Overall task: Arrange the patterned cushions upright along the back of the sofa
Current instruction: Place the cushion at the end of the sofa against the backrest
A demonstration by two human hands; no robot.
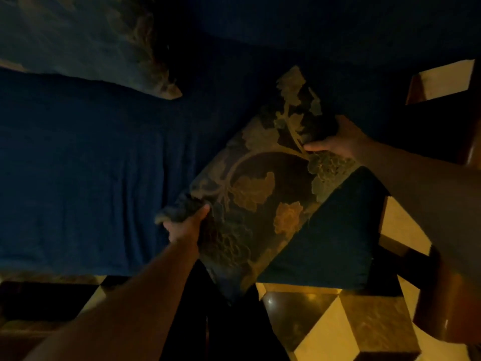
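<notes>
The left hand [186, 225] is gripping the lower-left corner of a flowered cushion [256, 194] while the right hand [335, 142] is clamping its upper-right edge, at centre frame. The cushion is tilting between them over the blue sofa [86, 173]. A second cushion [86, 40] is lying at upper left.

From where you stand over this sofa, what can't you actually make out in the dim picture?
- Second cushion, head view: cut off by the top and left edges.
- Held cushion: lower corner lost in shadow; the corners under the left hand and right hand are covered.
- Sofa back: too dark to tell from the seat.
</notes>
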